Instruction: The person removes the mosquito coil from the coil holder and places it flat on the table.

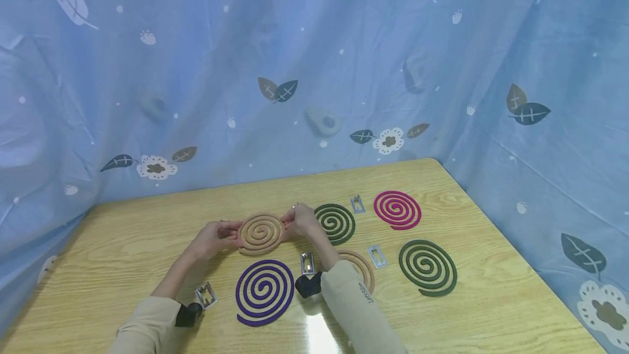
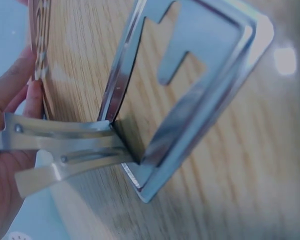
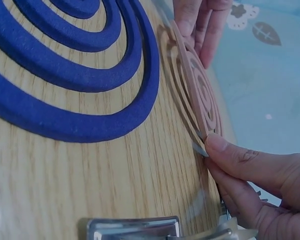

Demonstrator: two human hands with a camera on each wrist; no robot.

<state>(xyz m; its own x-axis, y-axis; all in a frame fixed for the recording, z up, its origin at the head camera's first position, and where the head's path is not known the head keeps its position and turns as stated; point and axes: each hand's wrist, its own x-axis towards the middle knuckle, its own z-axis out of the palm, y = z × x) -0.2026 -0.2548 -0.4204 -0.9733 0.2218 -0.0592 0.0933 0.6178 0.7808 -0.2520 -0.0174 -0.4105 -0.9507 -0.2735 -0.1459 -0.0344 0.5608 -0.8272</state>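
Observation:
Both hands hold a tan mosquito coil point(image 1: 262, 230) by opposite edges toward the back of the table. My left hand point(image 1: 211, 238) pinches its left edge, and my right hand point(image 1: 301, 218) grips the right edge. In the right wrist view, the right thumb point(image 3: 218, 142) lies on the upper face with fingers beneath, and the coil is raised over its shadow. Nearer me lies a purple coil point(image 1: 265, 288). A metal coil stand point(image 1: 207, 295) sits below my left wrist; its bent-up prongs point(image 2: 80, 145) fill part of the left wrist view.
Under my right forearm, another tan coil point(image 1: 367, 272) is partly hidden. Dark green coils point(image 1: 332, 223) point(image 1: 427, 264) and a magenta coil point(image 1: 396, 209) lie to the right. More metal stands point(image 1: 307, 272) point(image 1: 377, 256) point(image 1: 357, 204) are among them. A blue patterned curtain point(image 1: 314, 70) hangs behind the table.

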